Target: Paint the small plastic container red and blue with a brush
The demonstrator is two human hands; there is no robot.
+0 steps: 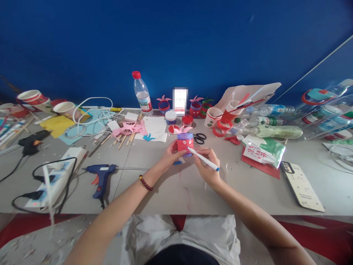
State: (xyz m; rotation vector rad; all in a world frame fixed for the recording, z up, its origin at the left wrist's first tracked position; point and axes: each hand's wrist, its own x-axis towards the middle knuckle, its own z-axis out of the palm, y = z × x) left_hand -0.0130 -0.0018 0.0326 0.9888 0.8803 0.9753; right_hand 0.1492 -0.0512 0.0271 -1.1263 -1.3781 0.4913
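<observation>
A small red and purple cup figure [185, 143] stands upright near the middle of the table, with two white eyes and pink paper leaves on top. Around its left side are the fingers of my left hand [170, 155]. My right hand [207, 165] grips a white marker [205, 159] with a blue end, and its tip touches or nearly touches the front of the cup below the eyes. A blue marker cap [178, 162] lies beside the cup. Similar decorated cups [195, 107] are at the back near the wall.
Black scissors [200, 138] lie behind my right hand. A blue glue gun [101, 176] and a power strip [57, 178] are on the left. A water bottle [143, 96] stands at the back. On the right are a phone [302, 187], a packet [264, 151] and plastic bottles [278, 131].
</observation>
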